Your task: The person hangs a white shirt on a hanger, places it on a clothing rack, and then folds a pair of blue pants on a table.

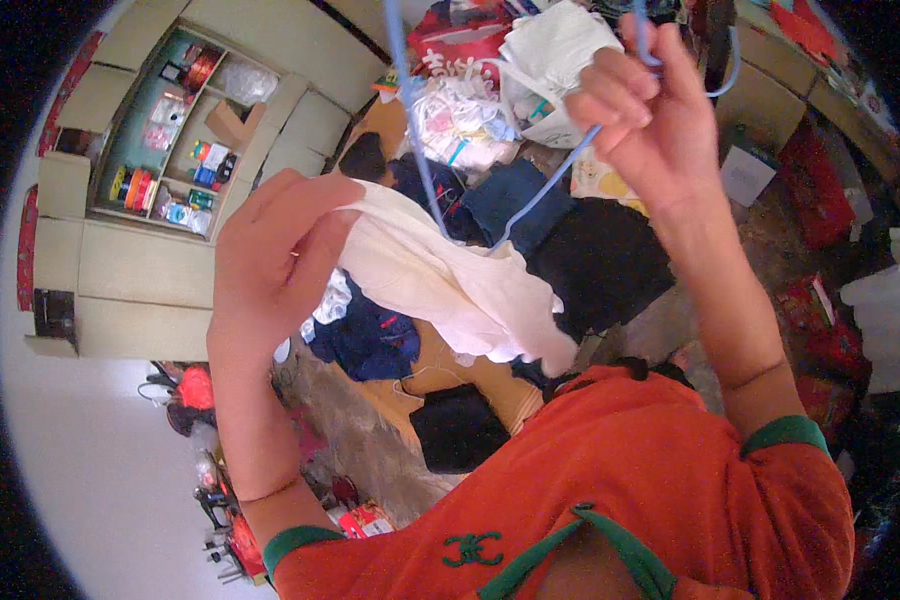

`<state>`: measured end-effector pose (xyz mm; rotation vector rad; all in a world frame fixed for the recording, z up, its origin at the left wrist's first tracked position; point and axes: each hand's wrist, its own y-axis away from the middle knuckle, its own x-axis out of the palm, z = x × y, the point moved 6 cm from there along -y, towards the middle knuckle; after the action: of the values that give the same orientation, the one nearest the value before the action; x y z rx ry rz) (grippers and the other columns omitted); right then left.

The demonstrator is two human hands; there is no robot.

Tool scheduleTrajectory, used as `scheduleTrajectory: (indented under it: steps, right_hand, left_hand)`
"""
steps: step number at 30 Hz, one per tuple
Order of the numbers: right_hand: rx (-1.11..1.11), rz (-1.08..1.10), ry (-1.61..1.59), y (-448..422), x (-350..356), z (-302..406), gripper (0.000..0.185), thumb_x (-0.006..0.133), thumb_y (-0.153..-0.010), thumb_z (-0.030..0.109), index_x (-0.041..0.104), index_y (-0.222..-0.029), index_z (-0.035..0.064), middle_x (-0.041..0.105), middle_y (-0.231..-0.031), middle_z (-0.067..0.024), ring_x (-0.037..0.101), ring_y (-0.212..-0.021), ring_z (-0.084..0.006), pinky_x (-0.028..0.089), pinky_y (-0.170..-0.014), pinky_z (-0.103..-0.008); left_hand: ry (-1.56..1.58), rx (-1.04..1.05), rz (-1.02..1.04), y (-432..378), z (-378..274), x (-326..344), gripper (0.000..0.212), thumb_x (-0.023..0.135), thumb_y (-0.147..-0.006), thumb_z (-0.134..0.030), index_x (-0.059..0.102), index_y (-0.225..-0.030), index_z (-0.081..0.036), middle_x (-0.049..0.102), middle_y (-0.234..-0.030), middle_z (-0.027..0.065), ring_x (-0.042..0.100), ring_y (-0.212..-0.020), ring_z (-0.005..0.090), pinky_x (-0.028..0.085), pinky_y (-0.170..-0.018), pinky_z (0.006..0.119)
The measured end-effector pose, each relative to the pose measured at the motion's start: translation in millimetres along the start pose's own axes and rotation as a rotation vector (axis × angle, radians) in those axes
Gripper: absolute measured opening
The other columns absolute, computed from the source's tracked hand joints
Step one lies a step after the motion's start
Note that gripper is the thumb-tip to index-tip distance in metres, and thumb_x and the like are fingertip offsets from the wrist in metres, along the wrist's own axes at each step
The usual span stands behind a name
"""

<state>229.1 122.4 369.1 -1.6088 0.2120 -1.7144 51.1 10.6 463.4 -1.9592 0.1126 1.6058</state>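
At the upper right, my right hand [641,112] is closed around a thin light-blue wire clothes hanger [544,187], whose curved hook sticks out to the right. My left hand [285,240], on the left, grips one end of a thin white cloth garment [450,277]. The garment stretches right and downward from that hand, bunched and creased. A corner of the hanger meets the garment's upper edge; whether it passes inside or behind the cloth I cannot tell.
Beneath lie folded dark clothes [600,262], a folded blue garment [517,202] and a black folded item [457,427]. Farther off stand bags stuffed with white cloths [461,124]. An open-shelved cabinet [232,142] is at the left, with red items [817,322] at the right.
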Motion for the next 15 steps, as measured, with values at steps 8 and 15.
scheduleTrajectory:
  steps: [8, 15]
  right_hand:
    - [0.275, -0.189, 0.354, 30.6, -17.6, 20.6, 0.032, 0.040, -0.089, 0.036, 0.053, -0.086, 0.0067, 0.036, -0.056, 0.0041, 0.029, -0.044, -0.0045, 0.025, -0.041, -0.0208]
    - [0.381, -0.307, 0.666, 64.8, -26.5, 56.8, 0.035, 0.042, -0.088, 0.037, 0.055, -0.092, 0.0041, 0.037, -0.052, 0.0041, 0.028, -0.041, -0.0053, 0.022, -0.037, -0.0195]
  left_hand:
    - [-0.048, 0.045, -0.125, -29.5, -23.0, -17.7, 0.011, 0.055, -0.078, -0.002, 0.058, -0.088, -0.002, 0.055, -0.073, 0.0042, 0.048, -0.061, 0.0104, 0.038, -0.055, 0.021]
    - [0.142, -0.082, -0.243, -50.6, -15.6, -25.2, 0.010, 0.054, -0.080, -0.008, 0.056, -0.088, -0.001, 0.056, -0.077, 0.0038, 0.049, -0.063, 0.0083, 0.039, -0.057, 0.020]
